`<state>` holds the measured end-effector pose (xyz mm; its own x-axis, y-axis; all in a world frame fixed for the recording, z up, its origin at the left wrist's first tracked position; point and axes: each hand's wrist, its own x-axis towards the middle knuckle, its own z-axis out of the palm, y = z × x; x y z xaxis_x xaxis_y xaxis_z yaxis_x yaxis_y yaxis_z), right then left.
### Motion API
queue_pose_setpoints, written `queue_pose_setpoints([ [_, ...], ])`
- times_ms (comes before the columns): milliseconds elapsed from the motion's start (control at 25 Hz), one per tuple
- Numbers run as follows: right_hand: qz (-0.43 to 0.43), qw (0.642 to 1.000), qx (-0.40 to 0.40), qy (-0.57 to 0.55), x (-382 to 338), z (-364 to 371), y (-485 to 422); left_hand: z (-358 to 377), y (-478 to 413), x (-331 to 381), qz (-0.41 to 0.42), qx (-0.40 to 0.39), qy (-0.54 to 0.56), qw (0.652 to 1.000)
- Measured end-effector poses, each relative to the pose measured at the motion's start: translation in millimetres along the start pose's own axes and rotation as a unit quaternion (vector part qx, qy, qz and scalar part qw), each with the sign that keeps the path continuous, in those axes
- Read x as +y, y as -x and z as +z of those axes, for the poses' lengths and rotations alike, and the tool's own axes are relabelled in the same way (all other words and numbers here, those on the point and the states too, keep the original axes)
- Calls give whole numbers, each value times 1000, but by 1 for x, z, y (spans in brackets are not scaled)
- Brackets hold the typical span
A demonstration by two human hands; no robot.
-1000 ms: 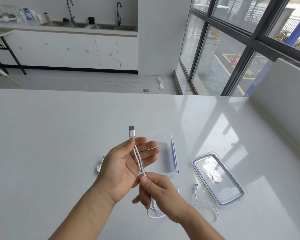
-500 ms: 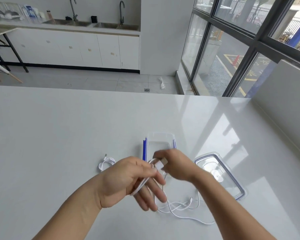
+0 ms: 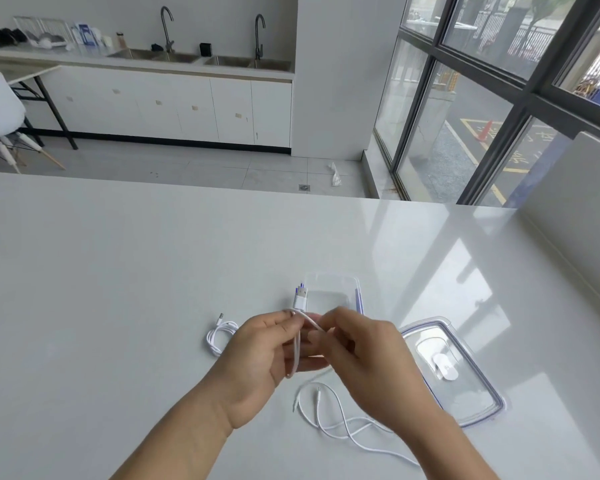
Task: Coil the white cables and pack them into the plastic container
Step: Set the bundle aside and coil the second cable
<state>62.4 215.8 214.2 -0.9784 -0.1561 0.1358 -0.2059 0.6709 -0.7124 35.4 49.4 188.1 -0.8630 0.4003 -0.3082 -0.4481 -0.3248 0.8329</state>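
Pinching the white cable [image 3: 296, 348], left hand [image 3: 257, 358] and right hand [image 3: 368, 358], each grip curled

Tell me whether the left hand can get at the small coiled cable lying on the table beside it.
Probably yes: the coiled cable lies on the table just left of the left hand, with nothing between. That hand grips the loose cable, though, so it would have to let go first.

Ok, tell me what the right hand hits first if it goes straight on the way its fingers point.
Probably the left hand: the right hand points left across the white cable that both hold; depth is unclear.
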Motion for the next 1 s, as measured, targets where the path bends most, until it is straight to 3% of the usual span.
queue_pose_setpoints([
  [120, 6, 1000, 20, -5, 4, 10, 14, 0, 0, 1, -8, -45, 180, 983],
  [200, 17, 1000, 14, 12, 6, 17, 21, 1, 0, 2, 3, -70, 239, 968],
  [400, 40, 997, -53, 42, 17, 39, 31, 5, -5, 10, 70, -55, 283, 955],
  [600, 68, 989, -132, -1, 48, 56, 20, 5, 0, 18, 67, -91, 293, 949],
  [760, 67, 974, -206, 62, 70, 46, -1, 3, 8, 20, 35, -135, 256, 956],
  [880, 50, 951, -239, 189, 79, 26, -22, 0, 14, 23, 6, -185, 194, 963],
  [1000, 48, 946, -241, 210, 78, 2, -45, -3, 20, 20, -43, -164, -32, 985],
])
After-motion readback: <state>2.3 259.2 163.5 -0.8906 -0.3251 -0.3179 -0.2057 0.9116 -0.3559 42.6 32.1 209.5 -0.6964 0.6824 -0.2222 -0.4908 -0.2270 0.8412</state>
